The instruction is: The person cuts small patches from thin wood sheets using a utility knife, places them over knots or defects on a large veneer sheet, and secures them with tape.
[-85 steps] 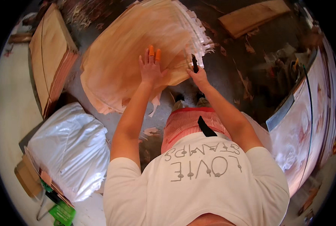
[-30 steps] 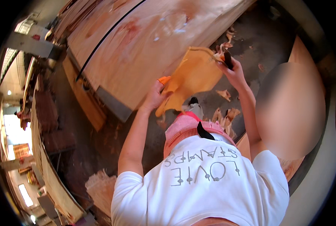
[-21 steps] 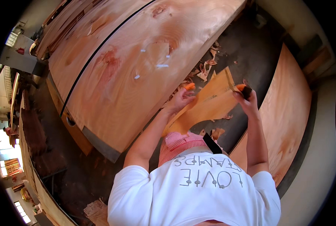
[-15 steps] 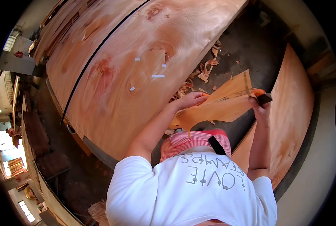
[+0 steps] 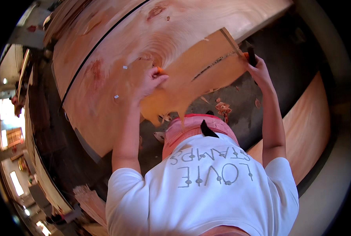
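A torn-edged piece of thin tan wood veneer point(image 5: 199, 74) is stretched between my two hands, lapping over the edge of a large veneer sheet point(image 5: 218, 19). My left hand point(image 5: 148, 83) pinches its left part, with something orange at the fingertips. At the piece's right end, my right hand point(image 5: 259, 70) grips the edge. A dark, narrow object point(image 5: 252, 56), perhaps a tool, also sits in that hand; its kind is unclear. A dark speckled strip runs along the piece near the right hand.
Small white tape bits point(image 5: 116, 96) dot the large sheet, and a black cord point(image 5: 98, 44) crosses it. Veneer scraps point(image 5: 223, 108) litter the dark floor. Another veneer sheet point(image 5: 307, 126) stands at the right. Stacked sheets point(image 5: 67, 19) lie at the far left.
The veneer piece, folded up before, is now spread wide and raised toward the large sheet. My left hand moved left and farther away; my right hand moved away and slightly left.
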The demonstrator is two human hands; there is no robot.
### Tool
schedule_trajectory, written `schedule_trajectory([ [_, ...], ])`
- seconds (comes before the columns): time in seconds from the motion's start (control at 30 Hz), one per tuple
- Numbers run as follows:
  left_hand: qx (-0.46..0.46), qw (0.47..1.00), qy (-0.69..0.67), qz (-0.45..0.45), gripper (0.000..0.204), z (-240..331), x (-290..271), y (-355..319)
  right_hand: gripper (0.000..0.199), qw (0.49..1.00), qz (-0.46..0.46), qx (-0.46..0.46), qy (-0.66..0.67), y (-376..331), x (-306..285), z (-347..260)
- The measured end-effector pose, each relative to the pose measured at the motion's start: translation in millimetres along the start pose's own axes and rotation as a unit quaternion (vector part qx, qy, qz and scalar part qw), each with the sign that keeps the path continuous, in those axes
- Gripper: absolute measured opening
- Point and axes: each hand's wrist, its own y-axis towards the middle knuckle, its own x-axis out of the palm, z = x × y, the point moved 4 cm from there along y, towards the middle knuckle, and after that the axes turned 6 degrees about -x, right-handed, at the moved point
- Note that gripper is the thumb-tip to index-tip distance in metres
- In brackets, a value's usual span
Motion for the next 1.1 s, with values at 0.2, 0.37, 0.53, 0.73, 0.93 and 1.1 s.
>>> schedule_trajectory([
  [0.2,0.050,0.973,0.137,0.180,0.018,54.6,-34.0,-13.3,0.023,0.988,-0.149,-0.013,-0.026,81.5,26.8,18.9],
  [0.37,0.020,0.962,0.169,0.212,0.022,57.4,-86.9,-4.4,0.020,0.988,-0.149,-0.042,-0.029,124.9,64.6,14.9],
  [0.53,-0.071,0.965,0.237,0.082,0.023,18.7,-112.5,2.1,0.022,0.989,-0.124,-0.077,-0.038,163.3,78.3,4.1],
  [0.73,-0.018,0.936,0.285,0.208,0.019,-29.9,-157.9,5.9,0.027,0.969,-0.134,-0.128,-0.164,204.6,112.9,-18.5],
  [0.93,0.151,0.858,0.273,0.409,0.018,33.3,-237.6,-16.0,0.025,0.956,-0.083,-0.232,-0.159,253.2,155.0,-62.3],
  [1.1,0.254,0.648,0.481,0.533,0.015,106.7,-251.9,-71.0,0.021,0.961,0.013,-0.271,-0.048,286.6,185.4,-116.6],
])
